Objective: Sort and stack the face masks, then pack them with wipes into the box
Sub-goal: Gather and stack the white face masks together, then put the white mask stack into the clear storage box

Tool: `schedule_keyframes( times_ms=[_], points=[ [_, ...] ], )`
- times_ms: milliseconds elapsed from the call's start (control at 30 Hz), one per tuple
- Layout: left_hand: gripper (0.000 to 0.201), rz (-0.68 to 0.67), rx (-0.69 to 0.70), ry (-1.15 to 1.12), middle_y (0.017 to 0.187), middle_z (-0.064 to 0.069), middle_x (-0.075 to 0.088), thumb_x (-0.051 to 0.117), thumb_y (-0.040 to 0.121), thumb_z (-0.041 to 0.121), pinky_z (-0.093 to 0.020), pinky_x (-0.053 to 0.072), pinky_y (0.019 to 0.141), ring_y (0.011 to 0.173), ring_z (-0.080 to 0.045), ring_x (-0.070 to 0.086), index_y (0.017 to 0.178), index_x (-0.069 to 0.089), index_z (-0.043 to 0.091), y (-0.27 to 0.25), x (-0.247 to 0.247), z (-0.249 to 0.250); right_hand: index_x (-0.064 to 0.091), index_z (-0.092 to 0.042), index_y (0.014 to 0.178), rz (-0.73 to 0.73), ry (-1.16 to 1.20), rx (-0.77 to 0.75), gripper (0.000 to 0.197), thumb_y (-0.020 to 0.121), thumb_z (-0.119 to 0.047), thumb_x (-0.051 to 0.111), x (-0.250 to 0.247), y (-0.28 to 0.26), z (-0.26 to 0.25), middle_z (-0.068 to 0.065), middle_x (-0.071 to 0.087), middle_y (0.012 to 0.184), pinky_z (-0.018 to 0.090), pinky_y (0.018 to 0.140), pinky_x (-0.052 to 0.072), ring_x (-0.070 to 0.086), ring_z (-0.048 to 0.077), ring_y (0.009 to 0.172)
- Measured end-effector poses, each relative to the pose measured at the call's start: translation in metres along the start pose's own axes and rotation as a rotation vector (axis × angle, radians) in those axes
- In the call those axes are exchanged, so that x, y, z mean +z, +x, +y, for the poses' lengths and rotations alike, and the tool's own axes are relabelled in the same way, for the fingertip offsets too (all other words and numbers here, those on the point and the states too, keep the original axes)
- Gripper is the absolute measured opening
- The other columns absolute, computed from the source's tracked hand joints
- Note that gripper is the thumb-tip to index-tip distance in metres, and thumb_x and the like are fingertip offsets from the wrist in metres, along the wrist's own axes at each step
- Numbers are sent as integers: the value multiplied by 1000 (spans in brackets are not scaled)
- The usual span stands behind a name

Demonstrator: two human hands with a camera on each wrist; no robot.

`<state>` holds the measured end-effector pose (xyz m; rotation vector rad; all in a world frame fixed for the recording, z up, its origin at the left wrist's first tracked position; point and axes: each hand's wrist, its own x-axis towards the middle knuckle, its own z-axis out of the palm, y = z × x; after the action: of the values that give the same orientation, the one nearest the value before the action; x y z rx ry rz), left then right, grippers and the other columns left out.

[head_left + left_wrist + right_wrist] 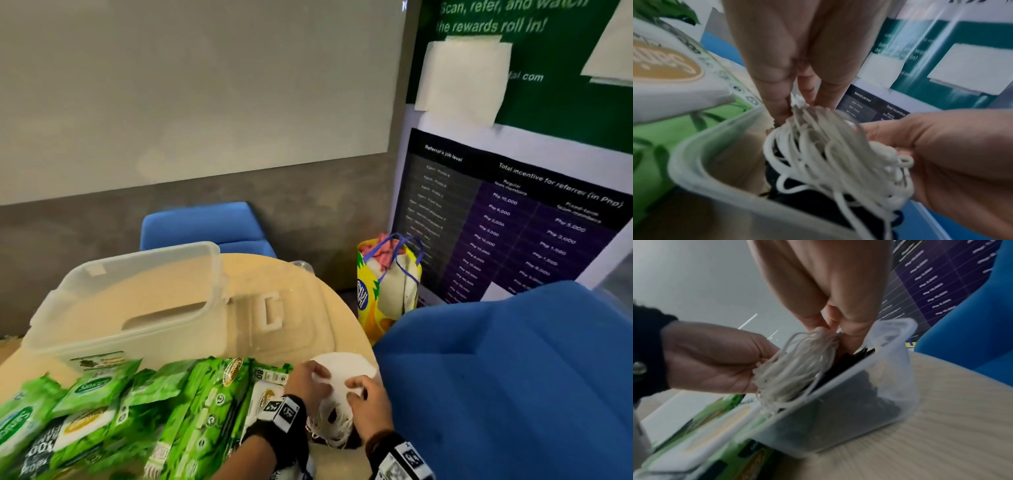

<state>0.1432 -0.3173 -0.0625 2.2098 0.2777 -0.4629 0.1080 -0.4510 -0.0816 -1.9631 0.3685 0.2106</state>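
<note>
Round beige table (301,274), head view: your left hand (306,380) and right hand (363,394) both pinch the white stack of face masks (342,368) at the near right edge. Green wipe packs (102,411) unpacked, large clear plastic box (137,308) far left empty. Wrist views: white ear loops (828,154) dangle over a small clear tub (849,402); dark contents blurred, unidentifiable.

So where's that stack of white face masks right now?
In the head view, the stack of white face masks sits at the table's near right edge, held between the left hand and right hand, right of the green wipes packs.
</note>
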Motion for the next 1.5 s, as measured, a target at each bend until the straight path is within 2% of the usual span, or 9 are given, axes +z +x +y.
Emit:
schedule_keyframes(
  times_ms=[333,433,533,700,833,1067,1267,1400,1500],
  points=[
    [26,41,86,404,131,-3,43,57,84,9,-13,36,90,110,-17,56,106,62,20,3,17,-9,46,-25,90,-145,-395,1,17,87,-9,48,2,1,-9,3,55,108,23,78,43,52,18,91],
    [27,42,110,536,148,-10,25,55,85,6,-21,39,97,116,-24,55,112,58,14,1,18,-6,53,-24,105,-197,-606,-33,14,92,-21,49,-11,1,-22,3,47,121,28,84,45,54,21,103],
    [50,68,146,735,157,-14,7,51,85,1,-34,31,112,136,-35,31,134,45,8,-5,17,2,54,-21,116,-95,-717,-49,25,92,-26,53,-19,2,-30,3,38,126,31,83,46,50,23,110],
    [47,0,199,875,140,-8,45,54,86,9,-37,32,111,127,-31,38,133,51,12,-3,13,2,54,-22,118,-105,-803,-151,26,93,-30,51,-11,7,-25,4,30,129,33,83,49,41,23,116],
    [46,24,269,810,140,-7,48,51,86,5,-29,19,113,131,-21,40,131,53,11,-3,9,0,56,-21,112,-151,-840,-172,22,95,-31,46,-7,8,-18,5,31,128,37,85,50,43,24,115],
    [35,236,0,552,131,-8,50,47,90,6,-29,37,99,120,-26,47,125,49,8,-9,-4,-9,46,-21,126,8,-508,30,39,91,-37,53,-41,11,-3,3,46,124,31,80,43,52,24,110],
    [31,169,-139,493,126,-13,60,42,92,7,-33,44,94,117,-30,56,120,54,5,-11,-10,-10,55,-19,76,-197,-425,218,32,82,-49,61,-51,11,20,0,63,84,38,78,56,64,21,82],
    [31,174,-106,471,130,-13,52,42,94,7,-33,42,96,119,-29,54,124,51,4,-16,-6,-6,57,-20,111,-133,-484,94,32,87,-41,58,-46,11,17,3,61,113,29,84,46,58,21,103],
    [32,215,84,442,131,-9,46,46,95,15,-30,38,97,117,-26,50,126,48,8,-18,3,-7,49,-19,130,-100,-509,45,45,89,-37,57,-40,10,13,4,55,123,32,90,43,53,23,113]
  ],
)
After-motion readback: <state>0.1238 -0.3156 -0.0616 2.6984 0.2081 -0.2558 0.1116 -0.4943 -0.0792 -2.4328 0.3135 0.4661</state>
